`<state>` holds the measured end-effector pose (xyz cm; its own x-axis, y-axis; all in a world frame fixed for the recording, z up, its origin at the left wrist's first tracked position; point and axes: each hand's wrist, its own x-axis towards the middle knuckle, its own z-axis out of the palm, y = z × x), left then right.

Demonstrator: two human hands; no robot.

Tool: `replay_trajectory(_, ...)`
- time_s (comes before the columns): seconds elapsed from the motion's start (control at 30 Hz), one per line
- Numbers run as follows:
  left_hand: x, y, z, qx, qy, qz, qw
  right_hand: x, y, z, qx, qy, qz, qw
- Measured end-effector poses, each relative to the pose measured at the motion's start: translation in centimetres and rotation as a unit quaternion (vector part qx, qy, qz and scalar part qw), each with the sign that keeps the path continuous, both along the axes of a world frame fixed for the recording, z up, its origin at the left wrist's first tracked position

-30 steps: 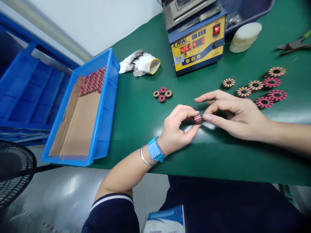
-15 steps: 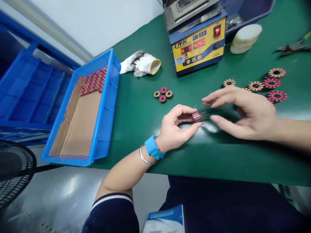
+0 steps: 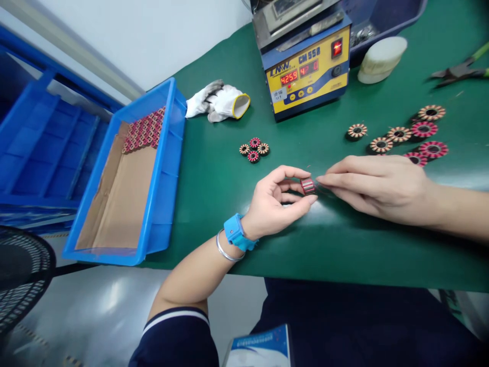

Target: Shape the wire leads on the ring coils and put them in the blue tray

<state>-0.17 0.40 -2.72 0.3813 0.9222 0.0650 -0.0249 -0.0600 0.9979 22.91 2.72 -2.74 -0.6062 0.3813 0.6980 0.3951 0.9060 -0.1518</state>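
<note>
My left hand (image 3: 269,206) pinches a small wire-wound stator (image 3: 307,186) between thumb and fingers, turned so that its striped red and silver side shows. Beyond its right end, the fingers of my right hand (image 3: 385,188) are pressed together on the stator's thin wire ends, which are mostly hidden there. Several more stators, with copper-coloured (image 3: 381,145) or pink windings (image 3: 433,149), lie on the green tabletop (image 3: 305,255) past my right hand. A tight group of small stators (image 3: 253,156) sits ahead of my left hand.
On the left, a blue bin (image 3: 160,204) with cardboard inside holds rows of stators (image 3: 143,131). White gloves (image 3: 225,102) lie beside a yellow and blue heater unit (image 3: 309,76) with lit digits. A whitish sponge-like block (image 3: 383,58), cutters (image 3: 456,73) and a dark tub (image 3: 397,18) are at the right.
My right hand drew back from the stator with its fingers apart, baring the wire ends, then came in again and closed on them. My left hand keeps its hold.
</note>
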Motion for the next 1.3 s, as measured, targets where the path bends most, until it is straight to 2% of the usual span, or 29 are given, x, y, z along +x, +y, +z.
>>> replay_trajectory(0.13,0.2,-0.1,0.0,0.0,0.003,0.02,1.0,-0.1,0.0,-0.2,0.026,-0.022,-0.01,0.999)
replay_trajectory(0.3,0.3,-0.3,0.3,-0.009,0.038,0.012,0.999,-0.2,-0.4,0.0,0.048,-0.07,-0.037,0.996)
replay_trajectory(0.47,0.3,-0.3,0.7,-0.012,0.075,-0.017,0.997,-0.6,-0.7,0.3,0.085,-0.09,-0.012,0.992)
replay_trajectory(0.67,0.2,-0.6,0.9,-0.042,0.097,-0.062,0.992,-0.6,-1.0,0.4,0.084,-0.101,0.019,0.991)
replay_trajectory(0.8,0.0,-0.6,1.0,-0.03,0.092,-0.066,0.993,-0.4,-1.1,0.5,0.094,-0.101,0.02,0.99)
replay_trajectory(0.97,0.0,-0.6,1.1,-0.068,0.096,-0.076,0.99,-0.6,-1.0,0.4,0.093,-0.1,0.019,0.99)
replay_trajectory(1.17,0.3,-0.7,1.2,-0.104,0.06,-0.05,0.991,-0.5,-1.0,0.3,0.089,-0.097,0.006,0.991)
replay_trajectory(1.3,0.3,-0.6,1.3,-0.095,0.056,-0.055,0.992,-0.6,-1.0,0.2,0.091,-0.101,0.007,0.991)
